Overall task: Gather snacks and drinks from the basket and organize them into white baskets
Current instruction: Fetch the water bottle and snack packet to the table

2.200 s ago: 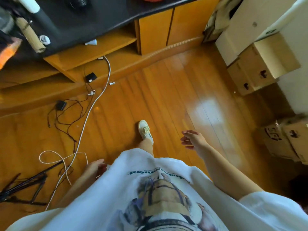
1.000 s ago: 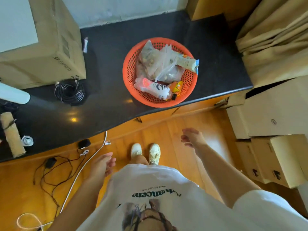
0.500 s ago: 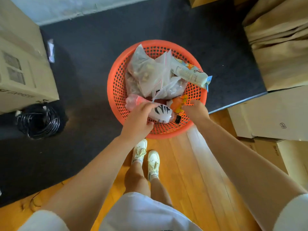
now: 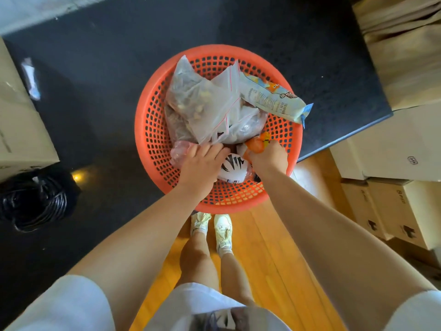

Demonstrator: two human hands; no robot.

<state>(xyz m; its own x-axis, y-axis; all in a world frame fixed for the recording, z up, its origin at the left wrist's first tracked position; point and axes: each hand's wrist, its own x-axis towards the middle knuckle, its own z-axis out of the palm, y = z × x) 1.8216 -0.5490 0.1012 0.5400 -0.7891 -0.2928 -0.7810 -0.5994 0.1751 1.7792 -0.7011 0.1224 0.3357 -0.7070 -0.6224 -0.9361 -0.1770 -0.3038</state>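
Note:
An orange round basket [image 4: 152, 130] sits at the front edge of a black counter [image 4: 100, 75]. Inside lie several clear zip bags of snacks [image 4: 205, 103], a pale blue snack packet [image 4: 274, 99] hanging over the right rim, and a pink bottle with a white zebra-print label [image 4: 232, 169]. My left hand [image 4: 202, 163] lies over that bottle, fingers curled round it. My right hand [image 4: 267, 158] grips a small orange drink bottle [image 4: 257, 144] at the basket's near right side.
Cardboard boxes stand at the left [image 4: 21, 130] and in a stack at the right [image 4: 396, 187]. A coil of black cable [image 4: 33, 201] lies on the counter's left. Folded beige fabric [image 4: 405, 44] sits at the back right. Wooden floor [image 4: 257, 259] lies below.
I walked up to the counter and both hands reached into the orange basket. The left hand has closed over the pink bottle and the right has taken hold of the orange bottle.

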